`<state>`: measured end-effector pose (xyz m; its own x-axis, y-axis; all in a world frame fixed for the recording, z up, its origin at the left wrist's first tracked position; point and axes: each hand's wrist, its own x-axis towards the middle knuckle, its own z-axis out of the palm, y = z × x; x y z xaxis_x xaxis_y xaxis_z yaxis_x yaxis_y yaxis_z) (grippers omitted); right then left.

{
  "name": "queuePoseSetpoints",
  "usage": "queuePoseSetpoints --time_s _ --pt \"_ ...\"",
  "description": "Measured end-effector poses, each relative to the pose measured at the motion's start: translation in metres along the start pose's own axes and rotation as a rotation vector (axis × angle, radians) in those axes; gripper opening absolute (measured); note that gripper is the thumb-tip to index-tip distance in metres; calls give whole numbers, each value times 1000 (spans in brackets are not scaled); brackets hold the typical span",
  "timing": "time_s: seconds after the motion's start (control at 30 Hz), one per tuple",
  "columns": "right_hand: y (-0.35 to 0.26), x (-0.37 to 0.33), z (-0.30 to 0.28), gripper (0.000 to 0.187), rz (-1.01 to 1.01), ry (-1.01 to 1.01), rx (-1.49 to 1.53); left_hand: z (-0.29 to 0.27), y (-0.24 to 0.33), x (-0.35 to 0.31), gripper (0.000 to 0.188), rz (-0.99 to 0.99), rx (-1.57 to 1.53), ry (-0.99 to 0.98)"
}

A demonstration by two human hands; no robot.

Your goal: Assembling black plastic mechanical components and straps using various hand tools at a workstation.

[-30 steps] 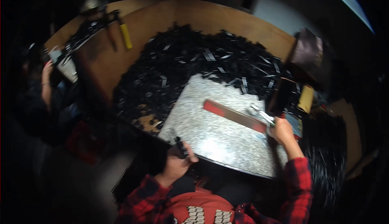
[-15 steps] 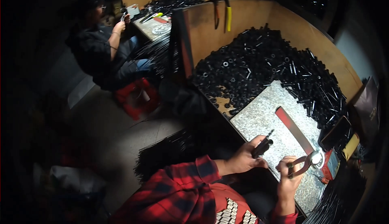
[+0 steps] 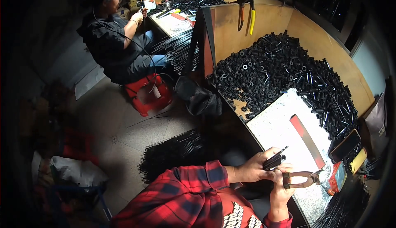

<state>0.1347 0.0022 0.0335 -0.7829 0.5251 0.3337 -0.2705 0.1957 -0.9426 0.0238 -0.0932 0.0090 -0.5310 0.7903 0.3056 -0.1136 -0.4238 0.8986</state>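
The left hand (image 3: 256, 169) is closed around a small bundle of black rods (image 3: 275, 159), whose tips stick out up and to the right over the near edge of the slab (image 3: 284, 125). The right hand (image 3: 283, 190), just below it and touching it, grips the handles of a pair of pliers (image 3: 303, 179), whose jaws point right over the slab; whether they bite on anything is hard to tell in the glare. The slab is pale, speckled and brightly lit, and lies on a wooden bench (image 3: 326, 46) with raised board walls at the back and right. A red-and-black bar (image 3: 307, 139) lies along it, and a phone (image 3: 344, 144) sits at its right edge. A heap of black parts (image 3: 280, 67) fills the bench behind the slab and crowds its far edge, leaving only the slab bare. Yellow-handled pliers (image 3: 246, 6) hang on the back wall. To the left the floor (image 3: 136, 133) opens out, with rod bundles (image 3: 173, 153) lying on it; beyond, another person (image 3: 119, 42) sits on a red stool (image 3: 146, 94) at a second bench.
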Motion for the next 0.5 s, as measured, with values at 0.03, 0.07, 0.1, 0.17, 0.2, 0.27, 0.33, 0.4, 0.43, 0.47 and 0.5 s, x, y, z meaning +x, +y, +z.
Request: queuePoseSetpoints --time_s 0.03,0.07,0.1,0.17,0.2,0.27,0.33,0.4,0.43,0.47,0.5 --pt "2 -1 -1 10 -2 1 -1 0 1 0 77 1 0 -1" --pt "4 -2 -3 10 0 -4 -24 0 2 -1 77 18 17 -5" --pt "6 -3 -4 11 3 -9 -47 0 3 -1 77 35 34 -8" --pt "3 -2 -2 11 -14 -22 -44 -1 5 -1 78 32 43 -27" --pt "3 -3 -1 11 -31 -36 -40 -1 5 -2 78 27 53 -44" --pt "3 -4 -3 12 -9 -21 -55 0 5 -1 78 42 74 -49" --pt "5 -7 -6 12 14 -7 -67 1 6 -1 78 56 98 -51" --pt "8 -9 -9 12 41 -2 -88 1 8 -2 77 15 90 -63" --pt "10 -10 -10 12 40 2 -88 3 8 -2 77 15 91 -66" --pt "11 -11 -11 12 20 -7 -84 5 8 -2 76 28 59 -44" --pt "12 -11 -11 12 -1 -15 -82 7 8 -3 75 41 26 -22"
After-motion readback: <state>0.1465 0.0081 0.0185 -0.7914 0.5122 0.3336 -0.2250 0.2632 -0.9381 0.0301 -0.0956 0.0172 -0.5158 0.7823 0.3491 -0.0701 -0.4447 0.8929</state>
